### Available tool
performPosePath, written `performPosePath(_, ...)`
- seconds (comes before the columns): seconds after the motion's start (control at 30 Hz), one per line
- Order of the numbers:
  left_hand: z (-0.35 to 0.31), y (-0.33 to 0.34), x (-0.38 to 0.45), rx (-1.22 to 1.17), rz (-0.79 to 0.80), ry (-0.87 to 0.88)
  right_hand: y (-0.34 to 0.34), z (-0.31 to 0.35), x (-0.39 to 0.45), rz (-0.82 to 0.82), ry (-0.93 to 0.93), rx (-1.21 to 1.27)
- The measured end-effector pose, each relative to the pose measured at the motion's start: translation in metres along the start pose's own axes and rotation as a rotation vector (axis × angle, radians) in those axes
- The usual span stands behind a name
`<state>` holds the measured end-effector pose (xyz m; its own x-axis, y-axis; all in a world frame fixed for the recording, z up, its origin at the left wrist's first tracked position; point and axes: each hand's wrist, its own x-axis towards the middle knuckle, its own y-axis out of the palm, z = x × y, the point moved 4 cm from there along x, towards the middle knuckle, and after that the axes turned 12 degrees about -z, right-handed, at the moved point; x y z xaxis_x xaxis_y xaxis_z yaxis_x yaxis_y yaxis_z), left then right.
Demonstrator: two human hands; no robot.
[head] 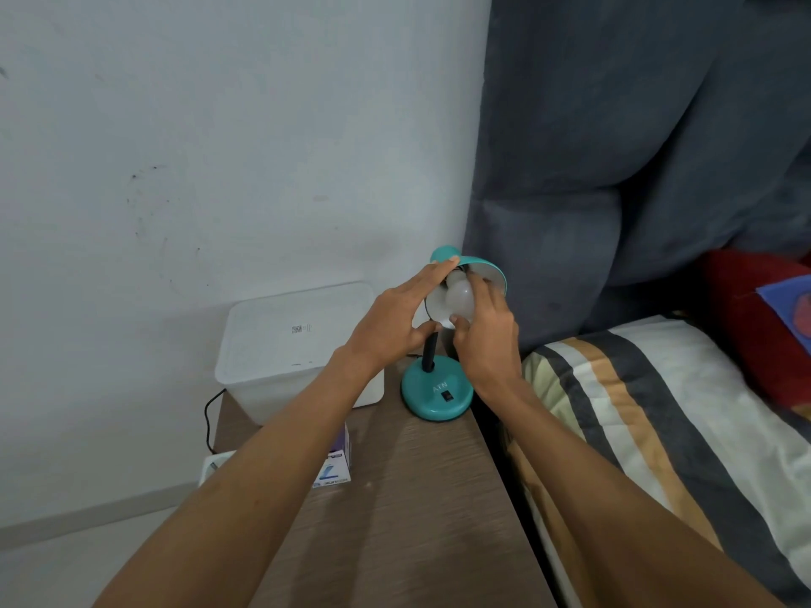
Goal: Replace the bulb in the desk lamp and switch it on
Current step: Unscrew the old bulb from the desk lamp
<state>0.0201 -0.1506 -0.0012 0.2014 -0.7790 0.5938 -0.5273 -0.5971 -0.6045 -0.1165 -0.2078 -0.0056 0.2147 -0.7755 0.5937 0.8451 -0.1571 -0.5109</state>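
While the left hand (388, 320) grips the rim of the teal lamp shade (491, 267), fingers over its top edge and thumb under its lower edge, the right hand (485, 333) is closed around the white bulb (461, 296) that sits inside the shade. Right thumb presses the lower side of the bulb; the fingers wrap its far side, partly hidden within the shade. Whether the bulb is fully seated in its socket cannot be told.

Lamp stands on a round teal base (436, 394) at the far right corner of a brown wooden table (417, 498). A short black neck (430, 351) rises from the base to the shade. A small black switch (446, 395) is set in the top of the base; its position cannot be read.

To the left of the lamp, a white plastic box (285, 340) rests on the table against the wall. A small bulb carton (335, 465) lies near the table's left edge, partly covered by the left forearm. A black cord (208, 416) hangs beside the table. A striped pillow (658, 414) lies on the right.
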Motion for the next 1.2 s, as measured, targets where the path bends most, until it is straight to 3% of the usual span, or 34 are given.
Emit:
performPosePath(0.17,0.0014,0.0002,0.0009,0.004,0.005,-0.004,0.0009,-0.001,-0.0016,0.025,-0.077,-0.033)
performPosePath(0.3,0.0011,0.0014,0.0006,0.019,0.009,-0.003,-0.0003,-0.0073,0.0026,0.011,0.044,0.025)
performPosePath(0.63,-0.0016,0.0015,0.0019,0.026,0.011,0.019,-0.0007,0.0015,0.0035,0.057,-0.078,-0.105)
performPosePath(0.87,0.0015,0.0029,0.0029,0.018,0.013,0.005,0.0001,-0.0001,0.0049,0.089,0.021,-0.007)
performPosePath(1.2,0.0012,0.0037,0.0026,0.003,0.013,0.006,-0.0008,-0.0002,0.0057,0.001,-0.001,0.018)
